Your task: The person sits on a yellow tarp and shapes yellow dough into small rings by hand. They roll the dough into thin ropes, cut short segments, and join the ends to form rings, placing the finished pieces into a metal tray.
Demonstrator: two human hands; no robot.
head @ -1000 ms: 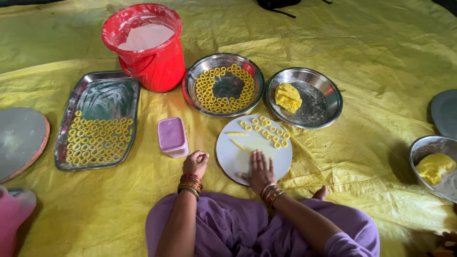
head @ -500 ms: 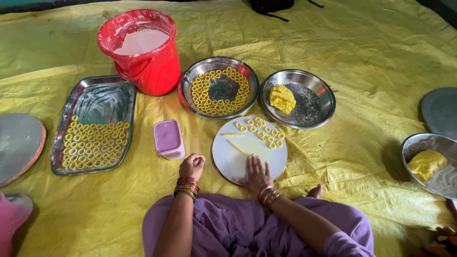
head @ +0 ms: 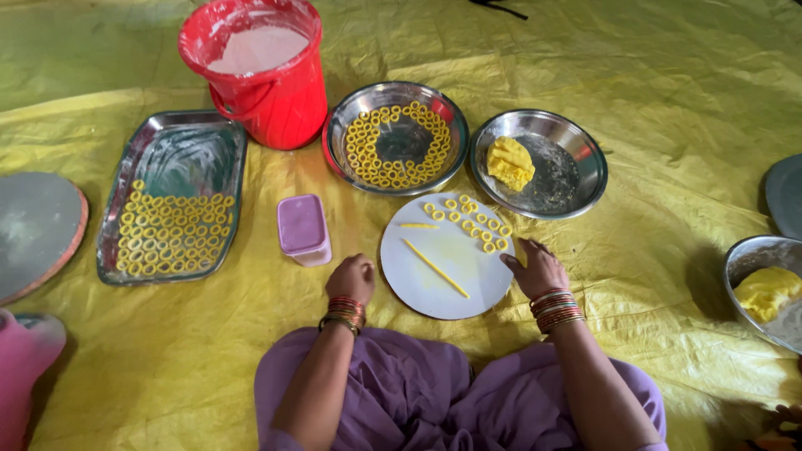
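A round white board (head: 434, 284) is laid on the yellow sheet (head: 668, 108), directly in front of the seated person. On it are seen 1 long thin yellow dough strip (head: 435, 268), lying diagonally near the middle, 1 short strip (head: 417, 225) near the far left edge, and a cluster of small dough rings (head: 472, 221) along the far right part.

The left hand (head: 351, 279) is curled into a loose fist just beside the board's left edge; whether anything is held inside cannot be told. The right hand (head: 536, 267) is rested at the board's right edge, fingers loosely bent and pointing toward the board, with nothing visibly gripped. Bangles are worn on both wrists.

A small lilac lidded box (head: 302, 227) is placed left of the board. Beyond it a rectangular steel tray (head: 180, 159) is partly filled with rings. A red bucket (head: 259, 71) of pale flour, a round steel bowl (head: 393, 96) ringed with more dough rings, and a steel dish (head: 568, 163) holding 1 dough lump (head: 510, 163) are set along the far side.
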